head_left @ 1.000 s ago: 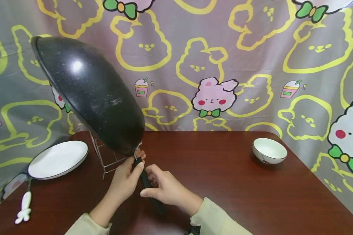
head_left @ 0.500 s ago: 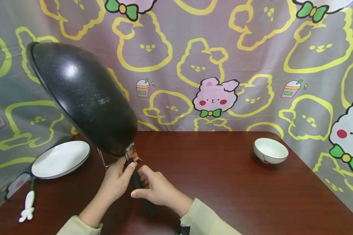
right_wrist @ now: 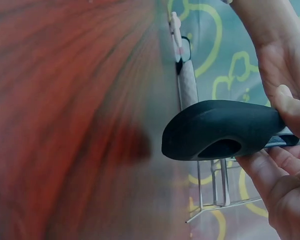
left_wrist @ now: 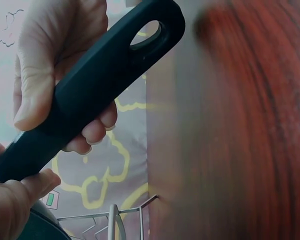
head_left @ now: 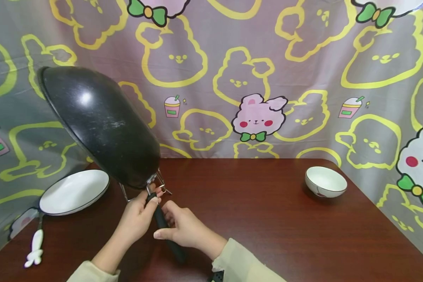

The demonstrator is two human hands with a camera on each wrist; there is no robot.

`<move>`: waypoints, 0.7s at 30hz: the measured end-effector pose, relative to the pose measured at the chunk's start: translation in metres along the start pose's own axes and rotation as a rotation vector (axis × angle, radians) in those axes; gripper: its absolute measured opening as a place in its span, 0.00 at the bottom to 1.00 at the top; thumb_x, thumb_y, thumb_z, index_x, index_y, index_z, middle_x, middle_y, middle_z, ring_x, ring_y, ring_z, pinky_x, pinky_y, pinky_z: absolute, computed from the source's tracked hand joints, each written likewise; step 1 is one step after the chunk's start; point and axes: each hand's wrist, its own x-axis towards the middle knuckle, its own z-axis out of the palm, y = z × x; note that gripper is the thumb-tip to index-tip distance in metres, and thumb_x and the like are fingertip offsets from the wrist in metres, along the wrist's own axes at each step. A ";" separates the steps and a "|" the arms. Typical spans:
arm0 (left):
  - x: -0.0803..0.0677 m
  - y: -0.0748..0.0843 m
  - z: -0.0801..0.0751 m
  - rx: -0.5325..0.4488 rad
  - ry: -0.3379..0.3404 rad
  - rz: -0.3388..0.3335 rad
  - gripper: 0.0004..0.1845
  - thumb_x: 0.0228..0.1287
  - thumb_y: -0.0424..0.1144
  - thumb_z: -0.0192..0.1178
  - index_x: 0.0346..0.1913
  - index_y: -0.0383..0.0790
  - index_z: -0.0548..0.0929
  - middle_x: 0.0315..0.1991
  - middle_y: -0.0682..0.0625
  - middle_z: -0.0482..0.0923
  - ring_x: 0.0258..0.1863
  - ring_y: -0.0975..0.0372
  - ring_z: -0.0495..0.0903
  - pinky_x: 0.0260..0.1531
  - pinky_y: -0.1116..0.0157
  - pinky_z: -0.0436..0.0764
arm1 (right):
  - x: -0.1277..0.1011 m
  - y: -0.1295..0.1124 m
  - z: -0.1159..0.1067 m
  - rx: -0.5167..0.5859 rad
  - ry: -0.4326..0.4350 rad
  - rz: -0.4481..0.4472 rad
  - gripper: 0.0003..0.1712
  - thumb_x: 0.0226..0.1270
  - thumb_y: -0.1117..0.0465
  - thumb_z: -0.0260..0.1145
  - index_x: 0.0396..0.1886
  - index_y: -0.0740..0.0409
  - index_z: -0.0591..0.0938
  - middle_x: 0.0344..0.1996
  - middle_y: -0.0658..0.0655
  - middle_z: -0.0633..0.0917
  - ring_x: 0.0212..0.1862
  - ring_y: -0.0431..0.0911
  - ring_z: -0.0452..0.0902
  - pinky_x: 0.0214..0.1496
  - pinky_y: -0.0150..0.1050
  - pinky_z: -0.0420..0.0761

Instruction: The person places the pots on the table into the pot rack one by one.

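Gripping wok handle (head_left: 165, 235), both hands; bowl (head_left: 326, 181) empty.

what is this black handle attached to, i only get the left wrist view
Observer: A black wok, tipped up on its side above the table, its rounded outside toward the head camera.
Operator: which hand is closer to the wok
Observer: The left hand, at the top of the handle where it joins the wok; the right hand holds it just below.
Operator: anything else on the table
Observer: A white plate at the left edge and a white bowl far to the right, both apart from the hands.
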 end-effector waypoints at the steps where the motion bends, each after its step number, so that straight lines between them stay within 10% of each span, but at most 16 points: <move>1: 0.000 -0.001 0.000 -0.001 -0.003 0.003 0.20 0.67 0.28 0.47 0.59 0.18 0.65 0.50 0.30 0.76 0.46 0.45 0.80 0.48 0.54 0.75 | 0.000 0.000 0.001 -0.001 0.000 0.003 0.22 0.51 0.59 0.73 0.40 0.54 0.71 0.27 0.51 0.83 0.24 0.30 0.72 0.28 0.23 0.72; 21: -0.003 -0.020 0.000 -0.092 -0.037 -0.158 0.20 0.69 0.29 0.43 0.58 0.17 0.65 0.51 0.28 0.74 0.50 0.43 0.77 0.50 0.56 0.75 | 0.006 0.001 0.011 -0.060 -0.024 0.050 0.20 0.50 0.58 0.73 0.38 0.54 0.72 0.25 0.47 0.83 0.23 0.28 0.71 0.27 0.22 0.71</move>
